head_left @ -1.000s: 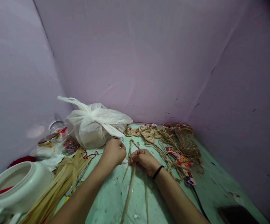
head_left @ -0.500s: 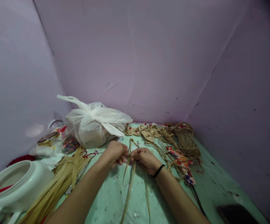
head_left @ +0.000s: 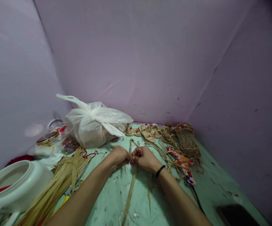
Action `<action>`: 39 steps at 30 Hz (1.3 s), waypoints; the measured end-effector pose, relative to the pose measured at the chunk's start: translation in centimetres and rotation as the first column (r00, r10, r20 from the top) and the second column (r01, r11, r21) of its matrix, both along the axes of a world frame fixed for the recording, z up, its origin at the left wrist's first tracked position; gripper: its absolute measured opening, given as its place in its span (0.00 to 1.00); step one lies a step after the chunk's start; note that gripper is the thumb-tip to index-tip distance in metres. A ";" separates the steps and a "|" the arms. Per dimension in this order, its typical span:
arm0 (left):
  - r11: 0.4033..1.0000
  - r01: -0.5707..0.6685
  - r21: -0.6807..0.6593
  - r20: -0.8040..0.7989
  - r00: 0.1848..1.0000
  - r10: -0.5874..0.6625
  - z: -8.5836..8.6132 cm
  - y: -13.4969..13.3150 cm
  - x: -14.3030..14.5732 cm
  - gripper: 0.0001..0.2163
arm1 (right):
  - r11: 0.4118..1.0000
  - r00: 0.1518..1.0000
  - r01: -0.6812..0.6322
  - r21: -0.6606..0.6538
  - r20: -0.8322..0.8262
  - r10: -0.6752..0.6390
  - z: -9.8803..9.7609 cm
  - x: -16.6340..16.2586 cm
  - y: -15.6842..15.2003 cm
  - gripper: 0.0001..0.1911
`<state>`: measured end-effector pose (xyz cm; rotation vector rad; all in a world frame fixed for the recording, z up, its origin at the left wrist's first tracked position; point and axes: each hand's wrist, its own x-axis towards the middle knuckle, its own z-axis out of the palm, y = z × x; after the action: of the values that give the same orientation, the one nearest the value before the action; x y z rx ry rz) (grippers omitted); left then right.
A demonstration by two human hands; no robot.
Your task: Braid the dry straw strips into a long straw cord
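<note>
Left hand (head_left: 117, 156) and right hand (head_left: 145, 158) meet knuckle to knuckle over the green counter (head_left: 112, 201). Fingers of both are curled tight, pinching the straw strands (head_left: 131, 150) between them. Twisted part of the strands runs up and away from the fingers; loose ends trail back toward the person. Beyond the fingers, to the left: white bag (head_left: 95, 121). To the right: woven sandals (head_left: 185, 138). Near the left forearm: straw bundle (head_left: 56, 185), white jar (head_left: 15, 185).
</note>
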<state>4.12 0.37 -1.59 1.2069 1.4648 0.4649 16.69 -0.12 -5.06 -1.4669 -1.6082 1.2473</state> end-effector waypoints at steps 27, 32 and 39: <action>0.990 0.099 -0.097 0.260 0.963 -0.070 -1.4 1.0 -1.9 0.06 | 0.904 0.876 -0.043 -0.425 -0.451 -0.170 3.0 -1.0 -1.4 0.02; 0.994 0.108 0.015 0.097 0.989 -0.109 -1.5 0.8 -1.5 0.02 | 0.932 0.960 0.108 -0.347 -0.206 -0.188 1.6 -1.1 -1.2 0.05; 0.977 0.174 0.120 0.007 0.984 -0.177 -0.9 0.6 -1.5 0.03 | 0.947 0.958 0.144 -0.287 -0.198 -0.206 1.1 -1.2 -1.1 0.04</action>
<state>2.62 0.93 -2.50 1.4106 1.3167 0.4459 15.53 -1.17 -4.00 -1.5295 -1.1653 1.5127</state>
